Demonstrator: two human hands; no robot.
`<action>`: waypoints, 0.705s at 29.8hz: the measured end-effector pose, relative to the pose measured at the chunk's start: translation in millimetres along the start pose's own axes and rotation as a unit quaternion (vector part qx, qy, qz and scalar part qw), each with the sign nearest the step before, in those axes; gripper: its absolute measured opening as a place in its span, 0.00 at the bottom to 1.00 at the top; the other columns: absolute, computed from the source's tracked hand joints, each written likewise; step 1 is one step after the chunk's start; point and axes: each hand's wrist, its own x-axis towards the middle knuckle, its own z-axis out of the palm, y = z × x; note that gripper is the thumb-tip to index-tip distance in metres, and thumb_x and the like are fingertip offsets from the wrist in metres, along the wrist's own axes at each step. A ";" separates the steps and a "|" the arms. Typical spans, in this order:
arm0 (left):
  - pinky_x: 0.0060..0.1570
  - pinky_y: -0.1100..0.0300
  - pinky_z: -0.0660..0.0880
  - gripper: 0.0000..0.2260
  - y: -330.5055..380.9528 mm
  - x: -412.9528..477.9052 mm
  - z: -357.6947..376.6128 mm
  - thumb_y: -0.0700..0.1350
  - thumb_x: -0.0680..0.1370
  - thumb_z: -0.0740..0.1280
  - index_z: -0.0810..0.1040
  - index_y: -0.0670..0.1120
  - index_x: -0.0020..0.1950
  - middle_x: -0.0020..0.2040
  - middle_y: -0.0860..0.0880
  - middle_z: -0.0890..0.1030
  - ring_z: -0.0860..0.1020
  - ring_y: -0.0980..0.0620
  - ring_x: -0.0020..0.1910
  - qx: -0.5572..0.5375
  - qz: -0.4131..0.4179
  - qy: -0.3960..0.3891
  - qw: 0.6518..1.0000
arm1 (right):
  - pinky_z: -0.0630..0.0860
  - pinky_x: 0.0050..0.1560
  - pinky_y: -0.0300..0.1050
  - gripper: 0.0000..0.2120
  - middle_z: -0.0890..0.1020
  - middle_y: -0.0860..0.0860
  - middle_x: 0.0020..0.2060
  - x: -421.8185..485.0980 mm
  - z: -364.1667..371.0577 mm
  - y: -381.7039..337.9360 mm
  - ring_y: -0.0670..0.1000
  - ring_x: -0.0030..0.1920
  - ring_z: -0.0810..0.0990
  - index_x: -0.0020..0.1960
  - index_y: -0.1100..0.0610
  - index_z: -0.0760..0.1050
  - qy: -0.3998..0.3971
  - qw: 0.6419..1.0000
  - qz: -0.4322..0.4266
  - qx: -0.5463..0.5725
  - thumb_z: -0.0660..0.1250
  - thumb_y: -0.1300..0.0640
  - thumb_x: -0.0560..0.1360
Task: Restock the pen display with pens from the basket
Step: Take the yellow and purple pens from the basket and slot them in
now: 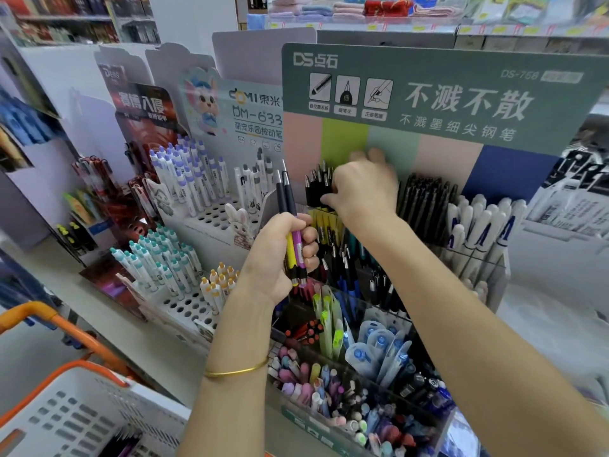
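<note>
Two pens (298, 242) are counted in the left hand (276, 258); one basket (108, 400) and one bangle (235, 371) are seen

The pen display (461, 103) rose as a tall upright card across the upper centre and right of the frame, walling off the rear. Just in front of it, at centre, the row of black pens (316, 189) stood tightly packed, and the right hand (362, 189) sat among them, its fingers blurred. The right forearm (461, 308) ran diagonally up from the lower right, crossing over the clear compartments (362, 374) at lower centre, which were themselves crammed with pens. The left hand (280, 255), gripping a bundle of pens (290, 225), filled the gap left of centre. Open holes showed in the white holed trays (211, 216) at centre left. The basket (99, 404) at lower left lay open from above, with its orange handle (66, 324) raised over its far edge.
</note>
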 end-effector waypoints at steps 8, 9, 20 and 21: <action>0.25 0.63 0.64 0.06 -6.9 1.7 4.4 0.35 0.80 0.56 0.67 0.44 0.46 0.32 0.49 0.69 0.66 0.54 0.28 0.136 0.059 0.012 0.989 | 0.73 0.42 0.48 0.18 0.80 0.52 0.38 -13.8 -22.8 -15.1 0.55 0.45 0.76 0.37 0.58 0.76 0.043 0.964 -0.029 0.262 0.65 0.45 0.76; 0.26 0.62 0.64 0.05 -8.3 1.0 4.7 0.35 0.80 0.56 0.66 0.44 0.46 0.33 0.49 0.69 0.66 0.53 0.28 0.158 0.064 0.021 0.985 | 0.74 0.42 0.49 0.17 0.80 0.51 0.38 -15.3 -22.7 -16.6 0.54 0.44 0.77 0.39 0.58 0.76 0.012 0.964 -0.027 0.266 0.67 0.44 0.74; 0.23 0.66 0.61 0.11 -13.0 -3.7 4.5 0.51 0.82 0.61 0.63 0.49 0.43 0.33 0.54 0.64 0.62 0.60 0.25 0.263 0.073 0.081 0.959 | 0.79 0.48 0.56 0.10 0.82 0.55 0.41 1.9 -24.5 -2.2 0.56 0.42 0.82 0.47 0.64 0.78 0.046 0.920 0.085 0.381 0.64 0.56 0.77; 0.22 0.66 0.60 0.11 -13.0 -3.9 3.6 0.50 0.83 0.60 0.63 0.49 0.43 0.32 0.54 0.64 0.61 0.59 0.25 0.246 0.067 0.090 0.963 | 0.79 0.49 0.53 0.09 0.82 0.52 0.43 6.4 -27.4 1.2 0.54 0.44 0.81 0.49 0.62 0.78 0.083 0.917 0.098 0.379 0.64 0.56 0.78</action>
